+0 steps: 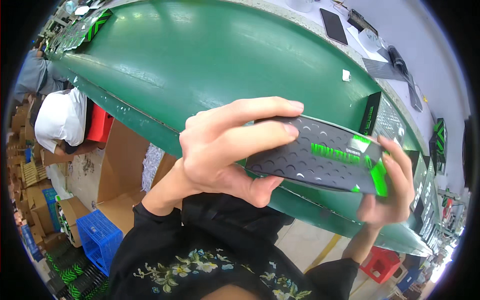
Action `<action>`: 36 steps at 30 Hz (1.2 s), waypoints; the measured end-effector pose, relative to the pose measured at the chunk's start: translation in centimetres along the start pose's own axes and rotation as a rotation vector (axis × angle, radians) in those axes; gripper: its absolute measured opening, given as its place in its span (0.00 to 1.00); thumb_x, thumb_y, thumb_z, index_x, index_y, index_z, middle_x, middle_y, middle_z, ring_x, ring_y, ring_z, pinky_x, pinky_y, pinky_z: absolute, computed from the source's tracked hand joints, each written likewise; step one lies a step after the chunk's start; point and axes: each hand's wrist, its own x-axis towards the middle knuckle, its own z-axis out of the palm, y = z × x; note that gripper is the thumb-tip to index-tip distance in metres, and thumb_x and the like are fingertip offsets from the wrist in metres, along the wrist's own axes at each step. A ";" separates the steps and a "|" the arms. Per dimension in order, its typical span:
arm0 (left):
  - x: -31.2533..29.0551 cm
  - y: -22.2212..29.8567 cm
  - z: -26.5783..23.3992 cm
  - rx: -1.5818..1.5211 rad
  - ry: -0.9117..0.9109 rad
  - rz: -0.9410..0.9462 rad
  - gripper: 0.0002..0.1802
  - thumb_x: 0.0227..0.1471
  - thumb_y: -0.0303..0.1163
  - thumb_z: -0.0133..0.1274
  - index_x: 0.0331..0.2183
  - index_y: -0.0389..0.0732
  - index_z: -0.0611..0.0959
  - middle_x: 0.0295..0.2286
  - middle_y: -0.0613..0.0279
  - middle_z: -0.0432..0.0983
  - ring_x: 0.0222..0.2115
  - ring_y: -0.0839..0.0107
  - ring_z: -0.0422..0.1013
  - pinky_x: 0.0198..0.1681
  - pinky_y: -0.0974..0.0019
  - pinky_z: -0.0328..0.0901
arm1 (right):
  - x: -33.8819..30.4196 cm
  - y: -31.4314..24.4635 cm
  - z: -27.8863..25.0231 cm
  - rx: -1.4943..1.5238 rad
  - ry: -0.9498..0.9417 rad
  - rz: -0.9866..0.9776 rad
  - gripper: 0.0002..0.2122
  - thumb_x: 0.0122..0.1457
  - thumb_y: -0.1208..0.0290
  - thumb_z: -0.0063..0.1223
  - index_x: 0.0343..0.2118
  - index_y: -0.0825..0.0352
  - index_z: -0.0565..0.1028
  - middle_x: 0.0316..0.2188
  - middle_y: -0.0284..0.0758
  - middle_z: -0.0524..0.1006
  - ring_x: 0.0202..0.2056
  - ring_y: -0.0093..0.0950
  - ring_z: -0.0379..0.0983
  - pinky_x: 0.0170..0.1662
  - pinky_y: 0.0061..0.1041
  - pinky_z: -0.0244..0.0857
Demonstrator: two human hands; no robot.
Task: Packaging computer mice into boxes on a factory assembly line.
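Note:
Between my two hands is a long black box [322, 150] with bright green print and a raised dimple pattern on its upper face. My left hand [215, 145] grips its left end, two fingers lying over the top and the thumb at the near lower edge. At the other end, my right hand [395, 187] is wrapped round the box's right side; it is slightly blurred. The box is held over the near edge of a green work surface [200, 55], tilted a little down to the right.
Similar black-and-green boxes [371, 112] stand at right, with a row [80, 32] far left. A white scrap [346, 75] lies on the green surface. Beyond it is a phone [333, 26]. At left are a large carton [120, 170], a blue crate [101, 240] and a person in white [60, 120].

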 end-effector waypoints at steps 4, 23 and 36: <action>0.5 0.1 2.1 -0.054 0.106 -0.052 0.28 0.41 0.29 0.57 0.44 0.29 0.68 0.42 0.30 0.72 0.38 0.55 0.74 0.43 0.57 0.70 | -1.6 -2.5 1.6 -0.048 0.179 0.228 0.19 0.55 0.68 0.50 0.45 0.78 0.72 0.45 0.60 0.72 0.41 0.48 0.76 0.46 0.45 0.70; 1.1 -1.2 3.5 -0.325 0.243 -0.261 0.15 0.50 0.40 0.47 0.34 0.39 0.78 0.52 0.29 0.62 0.53 0.46 0.63 0.57 0.47 0.54 | -4.9 -10.2 4.3 0.327 0.401 0.633 0.16 0.53 0.48 0.56 0.31 0.56 0.80 0.50 0.59 0.64 0.48 0.47 0.64 0.51 0.45 0.57; -1.6 3.3 7.6 -0.204 0.450 -0.211 0.63 0.35 0.47 0.71 0.60 0.35 0.47 0.57 0.41 0.50 0.53 0.53 0.59 0.55 0.53 0.59 | 5.1 1.0 6.8 1.047 -0.360 0.624 0.35 0.51 0.54 0.54 0.58 0.71 0.64 0.56 0.43 0.68 0.57 0.32 0.63 0.60 0.32 0.53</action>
